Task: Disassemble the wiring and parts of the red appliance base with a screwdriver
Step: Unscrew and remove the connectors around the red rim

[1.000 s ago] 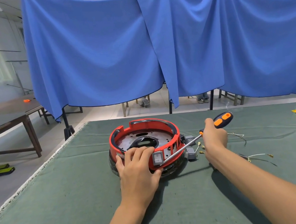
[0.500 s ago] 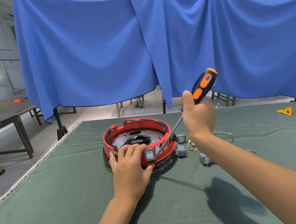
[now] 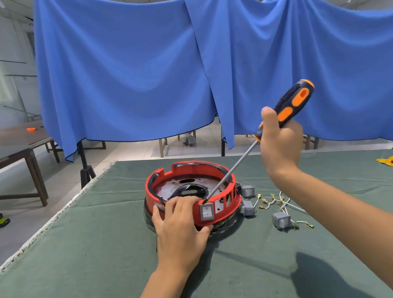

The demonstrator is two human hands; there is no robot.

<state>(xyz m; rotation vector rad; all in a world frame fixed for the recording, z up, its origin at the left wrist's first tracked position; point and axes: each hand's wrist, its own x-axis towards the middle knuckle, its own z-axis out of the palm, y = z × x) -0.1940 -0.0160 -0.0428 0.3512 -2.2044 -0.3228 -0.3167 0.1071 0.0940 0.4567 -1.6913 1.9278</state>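
Pinning the red base (image 3: 171, 192) to the green tabletop (image 3: 82, 276) with the left hand (image 3: 179, 228), palm on the near wall and fingers (image 3: 180, 202) curled over the rim, probably so that the ring cannot slide or tip under a prying push. Wrapped around nothing, that hand; merely pressing and clasping the rim, thumb low at the black skirt beside the grey switch (image 3: 206, 212). Gripping the screwdriver (image 3: 292, 103) in the right hand (image 3: 280, 145), fist closed round the lower handle, thumb up along it, raised well above and to the right of the base. Slanting down and left from there, shaft crossing over the far-right rim, tip landing just inside the near wall, right above the switch and just beside the left fingertips. Seemingly aimed at the back of the switch, to lever or push it outward through its slot; whether the tip actually touches a clip or screw cannot be told. Steep angle likely chosen to reach down behind the wall. Lying on the cloth to the right of the base, three similar grey blocks (image 3: 281, 220) and loose white wires (image 3: 282, 203) with brass terminals, suggesting much of the wiring already out and this switch among the last parts left. Risk worth judging: a slip of the tip toward the bracing fingers so close by.
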